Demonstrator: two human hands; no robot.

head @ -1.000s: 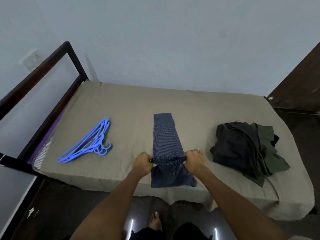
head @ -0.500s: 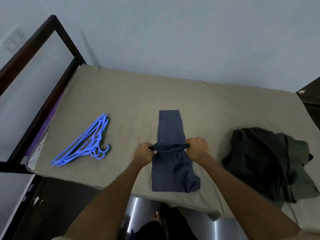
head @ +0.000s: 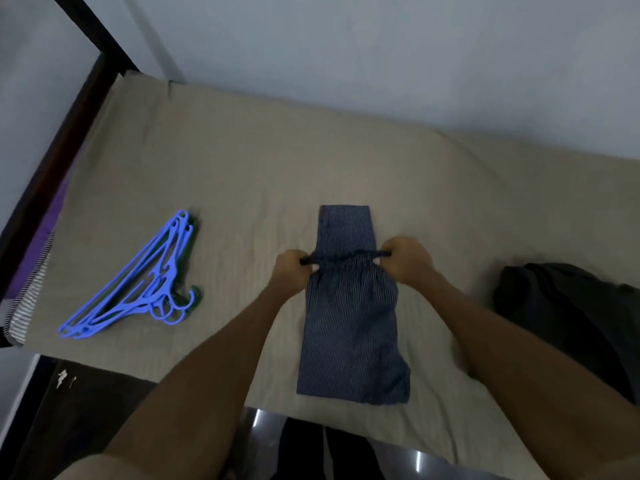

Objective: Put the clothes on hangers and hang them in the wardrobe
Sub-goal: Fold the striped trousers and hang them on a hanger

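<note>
Dark blue pinstriped shorts lie folded lengthwise on the beige bed sheet, in the middle of the head view. My left hand grips the left end of the gathered waistband, and my right hand grips the right end. The waistband is folded over the far part of the shorts, which still shows beyond my hands. A stack of several blue plastic hangers lies on the sheet to the left, apart from both hands.
A heap of dark clothes sits on the bed at the right edge. A dark bed frame runs along the left side, with a pale wall behind. The bed's near edge is just below the shorts.
Both hands have carried the waistband away from me over the shorts, so more fabric lies on the near side. The view has tilted down and left; the clothes heap has slid to the right edge.
</note>
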